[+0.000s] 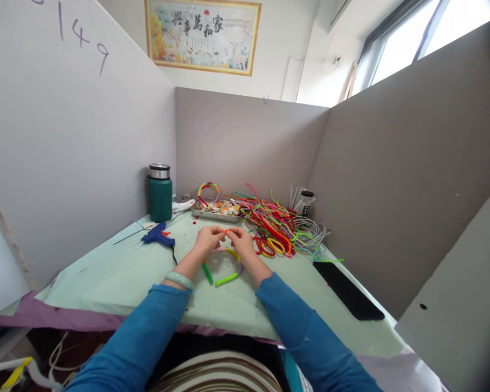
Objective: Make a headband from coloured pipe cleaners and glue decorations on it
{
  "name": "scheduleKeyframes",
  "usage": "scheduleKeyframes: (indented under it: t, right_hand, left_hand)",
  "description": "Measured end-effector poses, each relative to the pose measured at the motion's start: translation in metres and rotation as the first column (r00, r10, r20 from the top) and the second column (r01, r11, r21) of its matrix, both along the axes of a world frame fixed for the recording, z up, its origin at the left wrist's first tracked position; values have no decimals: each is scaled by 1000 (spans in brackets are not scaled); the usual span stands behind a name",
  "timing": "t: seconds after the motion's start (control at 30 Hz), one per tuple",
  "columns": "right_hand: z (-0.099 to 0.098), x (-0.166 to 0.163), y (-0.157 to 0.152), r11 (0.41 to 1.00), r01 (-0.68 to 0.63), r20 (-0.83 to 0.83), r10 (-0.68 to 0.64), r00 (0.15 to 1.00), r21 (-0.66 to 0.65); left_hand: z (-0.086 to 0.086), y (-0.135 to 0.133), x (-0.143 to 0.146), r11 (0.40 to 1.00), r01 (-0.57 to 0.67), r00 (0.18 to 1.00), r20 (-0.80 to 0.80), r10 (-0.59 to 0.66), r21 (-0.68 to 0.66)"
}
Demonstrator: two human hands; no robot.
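Note:
My left hand [208, 239] and my right hand [242, 242] meet over the middle of the table, fingertips pinched together on a short orange pipe cleaner [227, 231]. Under the hands lies a hoop-shaped headband [228, 260] partly wrapped in yellow and green pipe cleaner, its two green ends [207, 273] pointing toward me. A pale green bangle [179, 280] circles my left wrist. Both sleeves are blue.
A heap of coloured pipe cleaners [273, 223] lies to the right, with a metal tray [216, 212] of small decorations behind the hands. A blue glue gun [158, 236] and green flask [160, 193] stand at left. A black phone [348, 290] rests at right. Partition walls enclose the table.

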State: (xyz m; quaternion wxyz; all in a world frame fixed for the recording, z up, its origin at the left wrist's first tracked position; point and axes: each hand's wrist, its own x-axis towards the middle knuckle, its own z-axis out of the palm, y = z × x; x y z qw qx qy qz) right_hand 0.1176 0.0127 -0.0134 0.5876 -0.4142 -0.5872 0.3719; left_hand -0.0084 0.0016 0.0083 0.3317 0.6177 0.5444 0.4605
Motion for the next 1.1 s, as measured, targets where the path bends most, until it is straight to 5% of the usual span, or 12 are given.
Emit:
scheduleKeyframes:
  t: [0.17,0.3,0.63,0.9,1.1]
  right_hand:
    - [2,9,-2,955,69,437,-195,878,288]
    - [2,9,-6,938,83,580,-276,766,337]
    - [2,8,-7,934,85,713,-323,622,348]
    - [0,9,-1,941,128,628,-307,715,314]
    - [2,9,-6,927,144,672,-352,652,346]
  left_hand:
    - [0,0,-3,982,-38,918,-381,108,187]
    - [1,-3,-2,971,-52,827,-534,174,235]
    - [-1,-6,-1,961,-63,730,-644,227,268]
    - [-5,7,-5,974,-56,879,-453,152,218]
    - [1,-4,-2,940,-71,773,-577,263,333]
